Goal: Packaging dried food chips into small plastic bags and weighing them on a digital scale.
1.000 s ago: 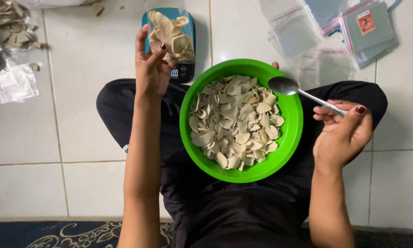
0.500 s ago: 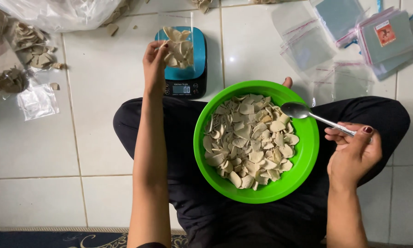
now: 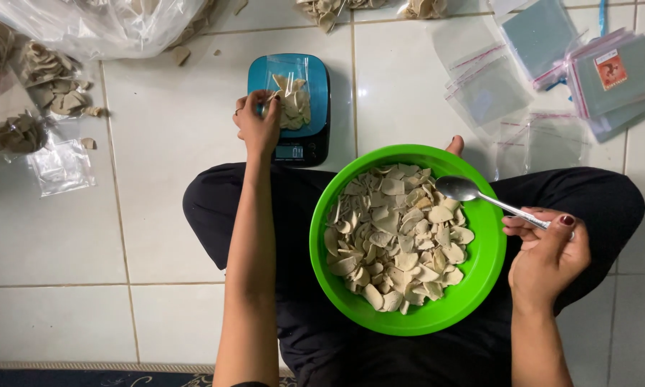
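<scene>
A green bowl (image 3: pixel 480 279) full of pale flat chips (image 3: pixel 398 240) rests on my lap. My right hand (image 3: pixel 548 254) grips a metal spoon (image 3: pixel 473 192) whose empty head hovers over the bowl's right side. My left hand (image 3: pixel 256 123) reaches forward to a small blue-topped kitchen scale (image 3: pixel 319 86) on the tiled floor. Its fingers pinch the edge of a clear plastic bag (image 3: pixel 292 100) part-filled with chips that lies on the scale.
Empty clear zip bags (image 3: pixel 494 89) and a stack of them (image 3: pixel 613 79) lie at the upper right. Filled chip bags (image 3: pixel 46 79) and a large clear plastic sack (image 3: pixel 100 25) sit at the upper left. A dark rug edge (image 3: pixel 86 376) runs along the bottom.
My left hand has stayed on the bag on the scale. The view has shifted, so scale and bowl now sit lower and further right. The spoon hand has hardly moved.
</scene>
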